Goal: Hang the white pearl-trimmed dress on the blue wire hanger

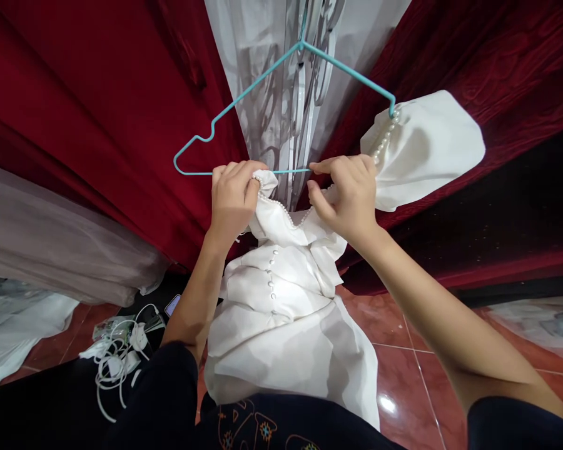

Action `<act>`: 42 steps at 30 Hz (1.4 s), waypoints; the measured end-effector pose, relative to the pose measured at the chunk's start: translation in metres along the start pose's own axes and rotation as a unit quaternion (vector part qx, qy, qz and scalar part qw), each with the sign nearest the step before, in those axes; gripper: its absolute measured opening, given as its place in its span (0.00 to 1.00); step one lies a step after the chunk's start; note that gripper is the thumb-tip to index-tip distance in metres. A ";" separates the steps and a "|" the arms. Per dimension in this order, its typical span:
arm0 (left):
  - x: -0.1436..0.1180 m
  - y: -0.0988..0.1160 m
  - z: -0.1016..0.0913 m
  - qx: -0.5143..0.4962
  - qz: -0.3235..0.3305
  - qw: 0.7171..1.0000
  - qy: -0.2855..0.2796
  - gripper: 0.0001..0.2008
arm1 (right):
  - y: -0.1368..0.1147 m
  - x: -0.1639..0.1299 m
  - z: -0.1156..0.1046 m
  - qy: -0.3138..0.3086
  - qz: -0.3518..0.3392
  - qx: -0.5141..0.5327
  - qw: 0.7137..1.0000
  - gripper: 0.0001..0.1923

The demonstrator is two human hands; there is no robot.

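Note:
A white dress [286, 275] with a pearl-trimmed neckline and a row of small buttons hangs in front of me. The right end of a light blue hanger [258, 78] is at one puffed sleeve [431, 150], while its left end is bare. My left hand [234, 197] is closed round the gathered pearl-edged cloth at the hanger's lower bar. On the other side of the neckline, my right hand [349, 194] has its fingers curled over the dress near the bar, with thumb and forefinger a little apart. Its palm side is hidden.
Dark red curtains [122, 81] hang on both sides, with white sheer cloth [258, 75] and white metalwork [304, 94] between them. At lower left, tangled white cables [115, 362] and a phone [172, 305] lie on a black surface. Red tiles [403, 387] cover the floor.

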State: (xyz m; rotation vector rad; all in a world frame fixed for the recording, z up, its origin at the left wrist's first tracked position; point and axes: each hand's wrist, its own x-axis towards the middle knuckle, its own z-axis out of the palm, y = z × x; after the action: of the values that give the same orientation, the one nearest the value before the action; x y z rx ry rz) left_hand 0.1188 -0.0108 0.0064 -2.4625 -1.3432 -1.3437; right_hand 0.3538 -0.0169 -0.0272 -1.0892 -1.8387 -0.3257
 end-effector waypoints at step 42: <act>0.003 -0.021 -0.023 0.031 0.010 0.998 -0.047 0.17 | 0.020 -0.031 -0.030 0.185 -0.015 0.053 0.981 0.07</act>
State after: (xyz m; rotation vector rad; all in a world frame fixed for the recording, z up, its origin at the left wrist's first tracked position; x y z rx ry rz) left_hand 0.0894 -0.0049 0.0159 -2.5210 -1.3518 -1.1769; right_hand 0.3922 -0.0410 -0.0419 -0.8629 -1.5235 -0.4126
